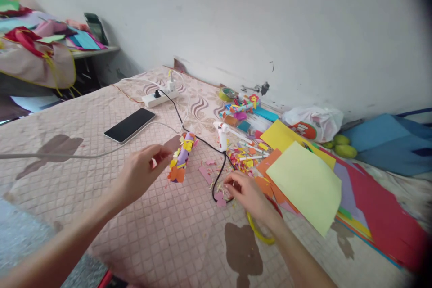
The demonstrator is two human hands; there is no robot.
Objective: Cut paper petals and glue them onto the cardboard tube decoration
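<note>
My left hand (146, 166) is closed in a pinch, its fingertips at the left edge of a small purple paper roll (183, 156) decorated with yellow and orange paper pieces. The roll leans at a slant over the tablecloth. To the right, my right hand (248, 191) has its thumb and fingers drawn together above small paper scraps; whatever lies between them is too small to make out. A pink paper cutout (221, 200) lies just beside those fingertips. Behind the hands, a white glue gun (222, 137) stands with its black cord running across the cloth.
A phone (130, 125) lies left, near a white power strip (160, 98). Coloured paper sheets (305, 184) spread on the right, with a yellow ring (258, 229) by my right forearm. Tape (227, 94), a plastic bag (313, 121) and green fruits (344, 150) line the wall side.
</note>
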